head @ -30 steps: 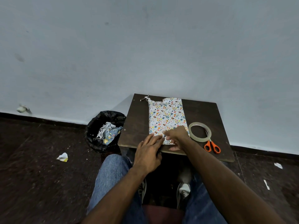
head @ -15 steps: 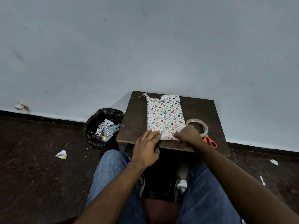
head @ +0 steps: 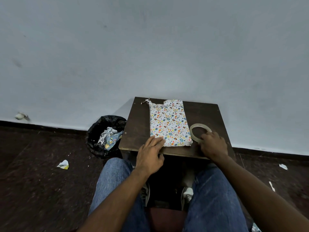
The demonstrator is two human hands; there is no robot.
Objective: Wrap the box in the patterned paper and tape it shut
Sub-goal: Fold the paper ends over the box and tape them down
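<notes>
- wall (head: 150,47), pale blue-grey, fills top half; dark skirting along its base
- floor (head: 33,190), dark speckled, paper scraps lying on it left and right
- worktop (head: 137,128), small dark wood, square, set against wall
- person's legs in blue jeans (head: 113,185) under near edge of worktop, pale shoes between them
- bin (head: 98,129) with black liner, just left of worktop on floor, shredded and patterned paper scraps inside
- box (head: 168,124) lying flat mid-worktop, already covered in patterned paper, white with small coloured shapes; far end ragged, twisted paper tail at far-left corner; near end flush close to worktop front edge
- left hand (head: 150,156), grip apart: fingers straight, pressing flat on near-left corner of box, palm over worktop edge
- right hand (head: 213,146), grip clamped on tape roll: fingers curled over its near rim
- tape roll (head: 199,127), clear, flat on worktop, just right of box's near-right corner; cannot tell if it touches the box
</notes>
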